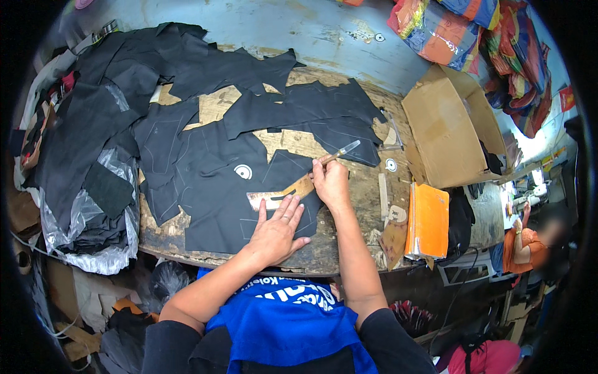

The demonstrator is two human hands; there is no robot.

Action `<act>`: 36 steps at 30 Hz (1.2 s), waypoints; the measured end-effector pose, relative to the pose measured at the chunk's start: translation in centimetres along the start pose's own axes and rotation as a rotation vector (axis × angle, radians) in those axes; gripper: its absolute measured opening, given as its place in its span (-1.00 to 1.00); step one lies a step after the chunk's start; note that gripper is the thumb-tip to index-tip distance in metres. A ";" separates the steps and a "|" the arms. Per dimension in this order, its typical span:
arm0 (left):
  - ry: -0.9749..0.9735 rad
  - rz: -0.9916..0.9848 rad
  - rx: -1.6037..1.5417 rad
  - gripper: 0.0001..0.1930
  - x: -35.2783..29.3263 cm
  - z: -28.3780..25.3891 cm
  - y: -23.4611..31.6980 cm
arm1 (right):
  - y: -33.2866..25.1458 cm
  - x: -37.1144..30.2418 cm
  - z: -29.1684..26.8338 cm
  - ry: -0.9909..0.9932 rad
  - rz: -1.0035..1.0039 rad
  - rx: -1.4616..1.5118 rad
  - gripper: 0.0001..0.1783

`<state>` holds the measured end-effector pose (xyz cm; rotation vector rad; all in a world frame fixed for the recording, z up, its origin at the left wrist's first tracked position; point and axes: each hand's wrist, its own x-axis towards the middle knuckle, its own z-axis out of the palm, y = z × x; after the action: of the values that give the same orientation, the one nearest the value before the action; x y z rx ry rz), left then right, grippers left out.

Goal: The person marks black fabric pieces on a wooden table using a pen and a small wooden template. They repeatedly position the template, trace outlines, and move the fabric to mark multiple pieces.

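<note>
In the head view, the left hand (278, 234) lies spread flat, grip released, on a pale template (301, 186) atop black material (215, 215); the right hand (330, 184) grasps a slim tool (346, 149). I'd worry that uneven pressure could let the template skid.

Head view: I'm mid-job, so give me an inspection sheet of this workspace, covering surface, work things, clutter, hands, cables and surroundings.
Surface: wooden worktable, stained and scuffed, largely covered by black sheets.
Work things: sheets overlap, some bearing pale outlines; a curved, slotted template lies on them.
Clutter: open cardboard box and orange folder at right; clear plastic around a dark stack at left.
Left hand: spread flat, fingers on the template.
Right hand: grips a pen-like tool beside the template's right end.
Cables: thin pale cord at lower left, off the worktable.
Surroundings: blue wall ahead; person in orange at far right.
</note>
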<state>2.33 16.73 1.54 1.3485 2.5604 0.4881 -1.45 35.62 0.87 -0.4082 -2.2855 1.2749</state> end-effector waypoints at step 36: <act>0.327 -0.466 0.004 -0.11 -6.4 -1.4 -3.8 | 1.2 -4.2 0.2 0.066 -0.104 0.197 -0.86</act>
<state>2.54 9.13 1.59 0.6701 3.0072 0.6518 2.01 34.11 -1.33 -0.2553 -2.0745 1.3964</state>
